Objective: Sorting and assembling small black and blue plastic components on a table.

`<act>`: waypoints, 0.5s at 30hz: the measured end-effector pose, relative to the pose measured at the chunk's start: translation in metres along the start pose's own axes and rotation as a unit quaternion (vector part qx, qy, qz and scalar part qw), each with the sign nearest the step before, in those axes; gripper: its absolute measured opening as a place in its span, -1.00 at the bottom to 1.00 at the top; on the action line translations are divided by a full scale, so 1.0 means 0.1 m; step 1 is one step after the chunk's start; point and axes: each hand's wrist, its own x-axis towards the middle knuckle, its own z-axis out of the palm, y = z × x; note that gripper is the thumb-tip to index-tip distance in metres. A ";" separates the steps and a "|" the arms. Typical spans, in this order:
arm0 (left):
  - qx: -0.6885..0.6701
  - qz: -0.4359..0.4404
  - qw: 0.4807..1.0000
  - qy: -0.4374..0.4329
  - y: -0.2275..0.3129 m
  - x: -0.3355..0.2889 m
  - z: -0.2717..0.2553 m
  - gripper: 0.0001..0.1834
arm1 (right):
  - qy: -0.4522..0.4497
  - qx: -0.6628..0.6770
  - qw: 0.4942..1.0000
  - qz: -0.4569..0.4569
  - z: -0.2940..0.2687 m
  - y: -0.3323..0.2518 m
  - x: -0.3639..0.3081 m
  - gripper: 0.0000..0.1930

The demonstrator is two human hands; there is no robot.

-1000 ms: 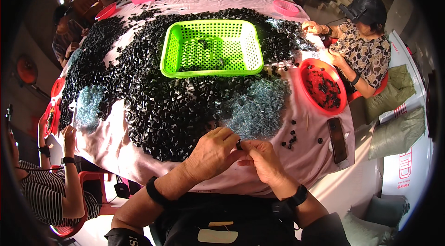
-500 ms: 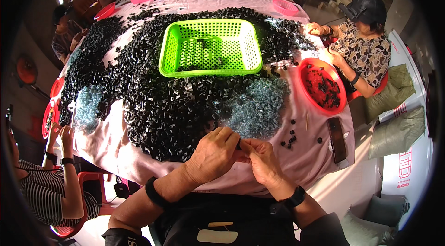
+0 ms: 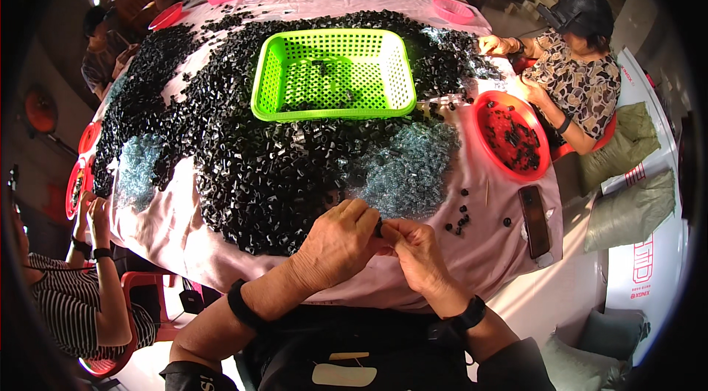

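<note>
My left hand [image 3: 341, 242] and my right hand [image 3: 414, 252] meet over the near edge of the table, fingers closed together. Between their fingertips sits a small black plastic part [image 3: 378, 228], mostly hidden by the fingers. Just beyond my left hand spreads a big heap of small black plastic parts [image 3: 258, 192]. A pile of small clear bluish pieces [image 3: 413, 170] lies beyond my right hand. Several loose black parts [image 3: 461, 221] rest on the pink cloth [image 3: 501, 243] to the right.
A bright green mesh basket [image 3: 335, 114] stands on the heap. To the right are a red basin [image 3: 546, 162] with black parts, a phone [image 3: 535, 221] and a thin stick [image 3: 487, 196]. Co-workers sit at both sides; a co-worker's hand [image 3: 498, 44] is at the far right of the heap.
My hands stay almost where they were, still together at the small black part. At the right, the co-worker's far hand has shifted slightly left; several black parts now show beside the red basin.
</note>
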 end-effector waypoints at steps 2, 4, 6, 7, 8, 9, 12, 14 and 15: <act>-0.007 0.003 1.000 -0.004 -0.02 0.01 -0.02 -0.59 | -0.002 -0.018 1.000 -0.003 0.00 0.00 -0.01 -0.79; -0.038 0.007 0.999 -0.025 -0.04 0.01 -0.05 -0.54 | -0.017 -0.116 0.992 -0.044 -0.01 0.01 -0.02 -0.80; -0.033 0.005 0.999 -0.022 -0.03 -0.01 -0.06 -0.53 | -0.013 -0.094 0.995 -0.031 0.02 -0.03 -0.03 -0.80; -0.028 0.002 0.999 -0.019 -0.03 -0.01 -0.07 -0.51 | -0.009 -0.072 0.997 -0.019 0.04 -0.04 -0.03 -0.80; -0.028 0.002 0.999 -0.019 -0.02 -0.01 -0.07 -0.51 | -0.009 -0.072 0.997 -0.018 0.04 -0.03 -0.03 -0.80; -0.025 0.000 1.000 -0.007 0.00 0.00 -0.08 -0.60 | -0.006 -0.063 0.998 -0.016 0.04 -0.03 -0.02 -0.79; -0.024 -0.006 1.000 -0.003 -0.01 0.00 -0.09 -0.61 | 0.000 -0.047 0.999 -0.008 0.04 -0.04 -0.02 -0.78; -0.025 -0.010 1.000 -0.012 -0.01 -0.01 -0.10 -0.52 | 0.005 -0.041 0.999 -0.002 0.04 -0.03 -0.01 -0.78; -0.025 -0.018 0.999 -0.019 0.00 -0.01 -0.12 -0.54 | 0.003 -0.046 0.999 0.003 0.03 -0.03 -0.01 -0.77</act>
